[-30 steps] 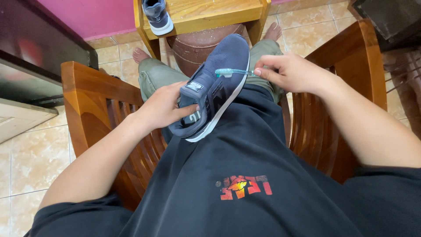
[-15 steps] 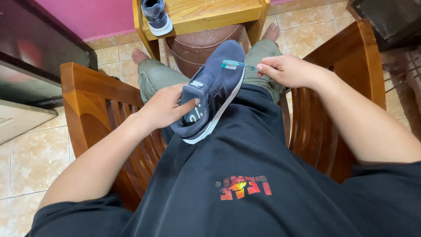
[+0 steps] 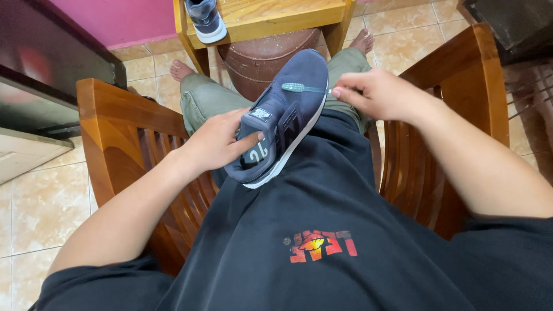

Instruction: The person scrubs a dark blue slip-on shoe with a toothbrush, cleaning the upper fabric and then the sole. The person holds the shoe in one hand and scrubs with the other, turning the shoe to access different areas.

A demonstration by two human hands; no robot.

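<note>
2 hands: both of the person's own are on 1 dark blue sneaker (image 3: 282, 118), which lies on the lap, toe pointing away from the body.
Shirt: a black top (image 3: 322, 230) with a red-orange print fills the near foreground.
Left hand: the left hand (image 3: 216, 141) clasps the heel end, thumb pressed against the side panel, fingers wrapped under and hidden.
Right hand: the right hand (image 3: 374, 95) pinches the handle of a small pale-green brush (image 3: 302, 88), its bristle head lying on the toe upper.
Change: over the last second the brush head has travelled from mid-shoe up toward the toe, and the shoe has tipped a little further from the body.
Meaning: judged from that travel, scrubbing strokes are working along the upper; the heel end is not under the brush now.
Chair: wooden armrests (image 3: 124, 115) flank the lap on both sides.
Beyond the knees: a round brown pot-like thing (image 3: 259, 57) stands on the tiled floor, bare feet beside it.
Farthest: 1 second sneaker (image 3: 205, 17) rests on a low wooden table (image 3: 276, 14).
</note>
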